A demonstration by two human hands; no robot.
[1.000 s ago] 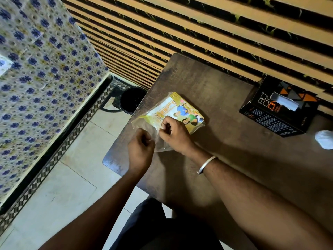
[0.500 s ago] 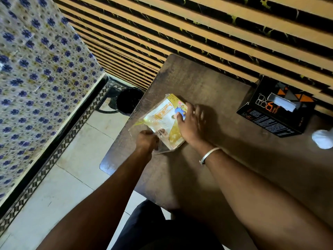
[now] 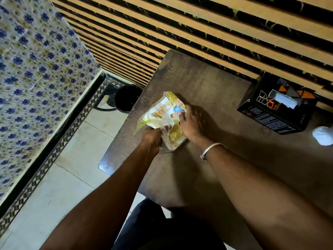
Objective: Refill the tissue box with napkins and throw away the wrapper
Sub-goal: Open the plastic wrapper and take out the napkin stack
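A pack of napkins in a yellow-and-white printed plastic wrapper (image 3: 162,112) lies tilted near the left edge of the dark wooden table (image 3: 207,83). My left hand (image 3: 152,137) is closed on the wrapper's near open end. My right hand (image 3: 191,123) lies on the pack's right side, fingers spread over it and holding it down. The black tissue box (image 3: 275,107) with orange triangles stands at the table's far right by the wall, a white napkin poking from its top slot.
A black waste bin (image 3: 127,100) stands on the tiled floor just left of the table. A crumpled white tissue (image 3: 323,135) lies at the right edge. A slatted wall runs behind the table; a blue-flowered tiled wall rises on the left.
My right hand moved from the wrapper's near end onto the pack's right side. My left hand shifted forward and gripped the wrapper's open end; the pack has turned and lifted slightly.
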